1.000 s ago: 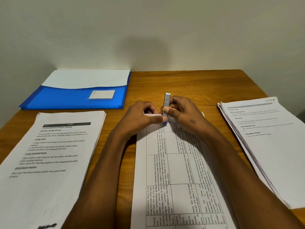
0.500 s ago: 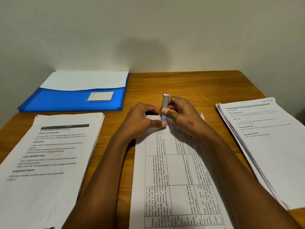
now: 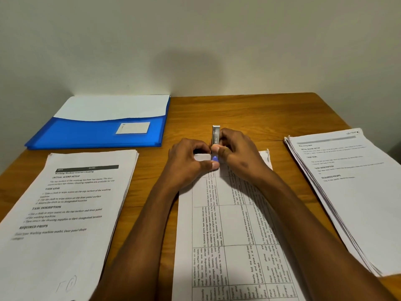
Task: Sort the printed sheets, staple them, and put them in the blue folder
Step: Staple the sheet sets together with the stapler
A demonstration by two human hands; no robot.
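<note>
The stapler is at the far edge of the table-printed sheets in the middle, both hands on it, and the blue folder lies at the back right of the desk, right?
Not quite: the head view shows the blue folder at the back left of the desk. The rest holds: the stapler sits at the far edge of the middle sheets, with the left hand and right hand on it.

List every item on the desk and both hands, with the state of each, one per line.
blue folder: flat, white sheets inside.
stapler: over the far edge of the table sheets, gripped.
table sheets: flat, centre.
left stack: flat, loose.
right stack: flat, fanned.
left hand: pinching sheets.
right hand: gripping stapler.
</note>
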